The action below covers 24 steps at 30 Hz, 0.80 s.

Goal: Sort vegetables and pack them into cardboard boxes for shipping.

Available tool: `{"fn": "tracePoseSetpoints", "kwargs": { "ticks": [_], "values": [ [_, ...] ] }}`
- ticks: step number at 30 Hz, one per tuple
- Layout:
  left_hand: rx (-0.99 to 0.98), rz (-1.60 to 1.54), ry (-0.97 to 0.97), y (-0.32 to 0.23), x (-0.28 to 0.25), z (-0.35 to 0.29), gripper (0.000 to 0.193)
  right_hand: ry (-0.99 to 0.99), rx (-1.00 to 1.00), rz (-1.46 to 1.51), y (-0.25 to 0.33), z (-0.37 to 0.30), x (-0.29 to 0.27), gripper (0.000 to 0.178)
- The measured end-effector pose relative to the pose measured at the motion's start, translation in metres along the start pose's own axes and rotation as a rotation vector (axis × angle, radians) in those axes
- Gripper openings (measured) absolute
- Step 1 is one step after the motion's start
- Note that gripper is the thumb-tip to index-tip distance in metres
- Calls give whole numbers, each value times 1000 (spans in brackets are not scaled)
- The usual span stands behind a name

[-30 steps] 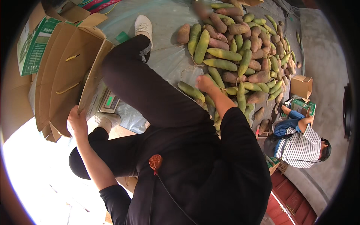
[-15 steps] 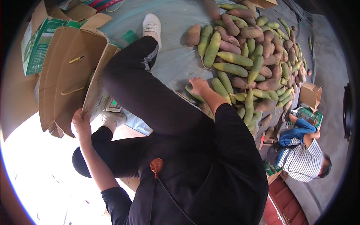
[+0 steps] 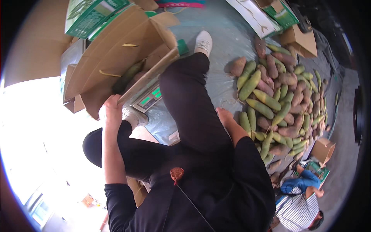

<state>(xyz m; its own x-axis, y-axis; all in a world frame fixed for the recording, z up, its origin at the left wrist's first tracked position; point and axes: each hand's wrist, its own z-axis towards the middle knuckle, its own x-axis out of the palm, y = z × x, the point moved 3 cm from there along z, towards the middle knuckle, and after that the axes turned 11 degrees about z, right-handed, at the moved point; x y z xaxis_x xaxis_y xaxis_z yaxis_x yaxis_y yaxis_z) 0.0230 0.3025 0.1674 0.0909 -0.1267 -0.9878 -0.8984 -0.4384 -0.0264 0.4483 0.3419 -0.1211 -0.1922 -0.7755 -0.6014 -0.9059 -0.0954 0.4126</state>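
Box [image 3: 109,54], vegetables [image 3: 128,76] inside, left hand [image 3: 111,111] gripping edge

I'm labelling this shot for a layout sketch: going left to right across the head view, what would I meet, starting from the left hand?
Left hand, scale with green displays, reddish-brown pendant, upper white shoe, right hand, pile of green and brownish roots.

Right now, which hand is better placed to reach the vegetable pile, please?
Probably the right hand: it is near the vegetable pile, while the left hand holds the cardboard box by its edge.
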Motion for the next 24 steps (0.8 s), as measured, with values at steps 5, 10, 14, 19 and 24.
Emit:
{"fn": "tracePoseSetpoints", "kwargs": {
  "ticks": [5, 10, 14, 19, 24],
  "values": [
    [-5, -12, -14, 8, 3, -1, 14, -117, -2, 127, -28, -11, -17, 33],
    [-12, 19, -18, 12, -2, -4, 16, -279, -17, 370, -50, -41, -79, 49],
    [5, 33, -25, 11, 1, -3, 17, -609, -82, 673, -12, -72, -156, 54],
    [11, 46, -44, 14, 2, -4, 18, -805, -470, 869, 104, -118, -275, 52],
    [10, 43, -12, 17, 5, -5, 15, -888, -865, 976, 202, -154, -344, 51]
  ]
}}
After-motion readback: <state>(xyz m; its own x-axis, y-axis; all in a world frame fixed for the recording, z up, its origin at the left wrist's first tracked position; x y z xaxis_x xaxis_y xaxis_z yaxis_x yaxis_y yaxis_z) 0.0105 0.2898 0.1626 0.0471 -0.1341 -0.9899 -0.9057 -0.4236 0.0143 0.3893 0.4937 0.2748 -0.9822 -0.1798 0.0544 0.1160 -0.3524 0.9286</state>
